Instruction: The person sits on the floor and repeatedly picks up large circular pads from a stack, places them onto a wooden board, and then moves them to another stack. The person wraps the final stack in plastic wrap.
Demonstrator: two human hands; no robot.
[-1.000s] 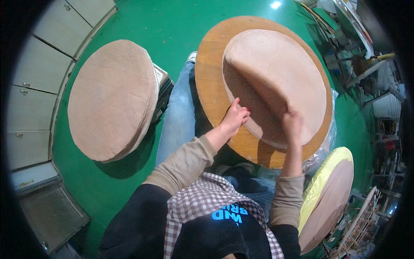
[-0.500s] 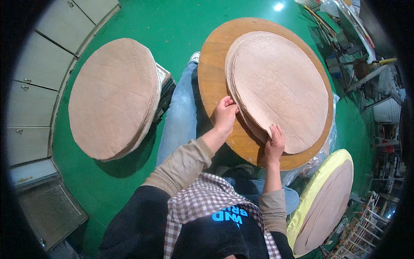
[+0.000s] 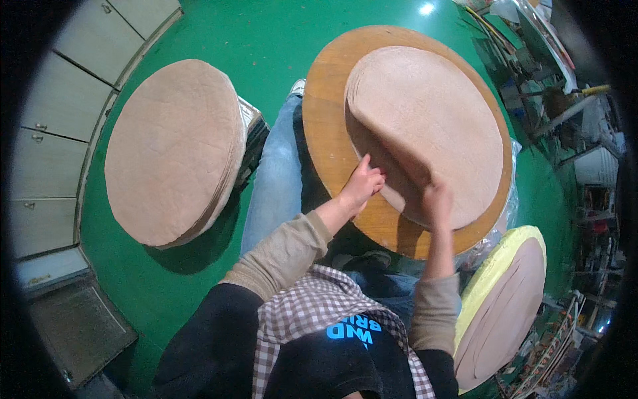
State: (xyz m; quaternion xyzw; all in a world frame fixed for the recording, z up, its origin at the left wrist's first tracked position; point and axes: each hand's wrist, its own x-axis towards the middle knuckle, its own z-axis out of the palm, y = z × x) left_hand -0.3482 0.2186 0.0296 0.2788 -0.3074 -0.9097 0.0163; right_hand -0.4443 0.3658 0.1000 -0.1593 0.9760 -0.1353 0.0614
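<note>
A stack of thin, round, pinkish-tan sheets (image 3: 432, 113) lies on a round wooden board (image 3: 324, 120). My right hand (image 3: 438, 205), slightly blurred, is closed on the near edge of the top sheet. That edge is lifted and curled back, leaving a shadowed hollow over the sheets beneath. Beside it, my left hand (image 3: 363, 189) touches the near-left rim of the lower sheets, its index finger stretched out and the other fingers partly bent. Nothing shows gripped in it. How many sheets the right hand lifts I cannot tell.
To the left, another thick stack of round tan sheets (image 3: 174, 153) rests on a low support above the green floor (image 3: 266, 40). A yellow-rimmed disc bearing tan sheets (image 3: 502, 312) leans at the lower right. Pale cabinets (image 3: 63, 100) line the left; cluttered racks (image 3: 591, 139) stand right.
My right hand has moved slightly right and pulled the top sheet's near-left edge up and back. My left hand has shifted down and right along the stack's rim.
</note>
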